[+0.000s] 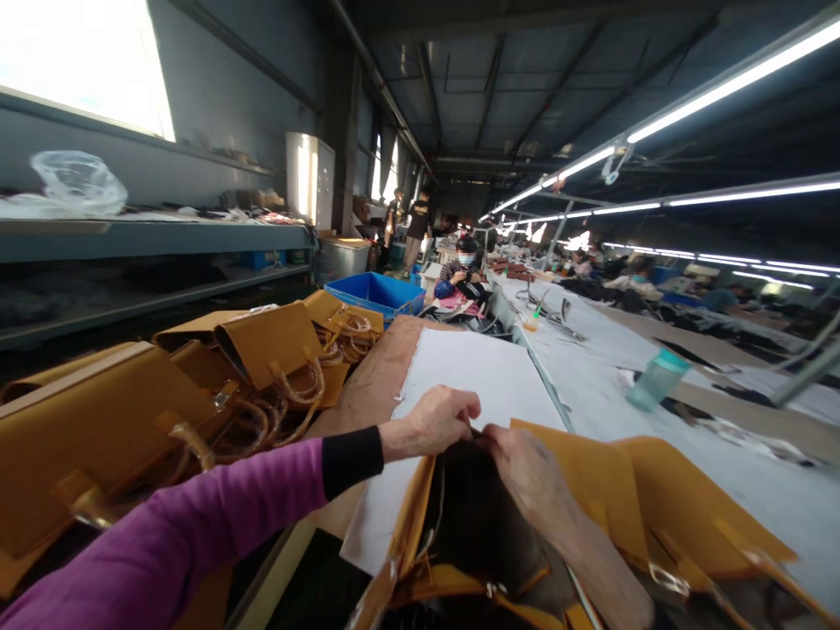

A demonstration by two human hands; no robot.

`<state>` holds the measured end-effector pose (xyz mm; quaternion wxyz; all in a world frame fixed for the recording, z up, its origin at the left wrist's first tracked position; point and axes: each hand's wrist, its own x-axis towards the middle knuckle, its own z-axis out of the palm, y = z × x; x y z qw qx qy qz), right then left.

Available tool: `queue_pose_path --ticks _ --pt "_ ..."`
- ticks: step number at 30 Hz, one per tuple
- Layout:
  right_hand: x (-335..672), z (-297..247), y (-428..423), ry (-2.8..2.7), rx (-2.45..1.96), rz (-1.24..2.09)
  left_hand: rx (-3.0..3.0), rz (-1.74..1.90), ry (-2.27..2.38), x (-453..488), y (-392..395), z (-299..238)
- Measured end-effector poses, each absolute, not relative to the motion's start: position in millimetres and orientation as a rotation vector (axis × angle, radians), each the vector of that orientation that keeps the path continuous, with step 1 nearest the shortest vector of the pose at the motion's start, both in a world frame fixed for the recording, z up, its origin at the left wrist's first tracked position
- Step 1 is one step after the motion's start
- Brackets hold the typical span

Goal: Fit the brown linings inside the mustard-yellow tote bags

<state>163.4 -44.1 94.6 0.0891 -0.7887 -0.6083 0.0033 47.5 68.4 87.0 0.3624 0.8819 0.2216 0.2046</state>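
In the head view an unfinished mustard-coloured handbag [420, 516] lies open in front of me, its dark lining [486, 516] facing up. My left hand [437, 418], below a purple sleeve with a black cuff, pinches the far edge of that lining. Close beside it, my right hand [528, 468] grips the same edge with thumb and fingers. The fingertips nearly meet, and whether anything small sits between them is hidden. Mustard flaps [591, 481] of bag material spread to the right of my right forearm. A white sheet [472, 363] lies beneath and beyond my hands.
Several mustard handbags [269, 346] with wrapped handles are piled at left. Behind them stands a blue bin [374, 293]. On the long white table [591, 359] at right are a teal cup [658, 378] and a small glue bottle [533, 320]. A seated person [465, 271] works ahead.
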Motion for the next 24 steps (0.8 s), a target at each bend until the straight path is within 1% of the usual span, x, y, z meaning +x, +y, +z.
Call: queue_pose_path --ticks 4,11,14,19,21,24 --pt "164 89 -41 -1.801 -2.359 0.058 2.298 0.503 0.524 45 71 89" --pt "158 91 -35 -1.820 -2.286 0.143 2.109 0.490 0.496 45 74 83" --pt "154 91 -33 -1.843 -2.278 0.144 2.046 0.468 0.524 38 69 88" --pt "152 90 -38 -1.799 -2.328 0.116 2.095 0.613 0.768 -6 31 108" --pt "153 92 -41 -1.787 -2.338 0.140 2.095 0.605 0.771 -28 12 107" --pt "154 94 -44 -1.752 -2.361 0.139 2.144 0.517 0.753 -51 -8 93"
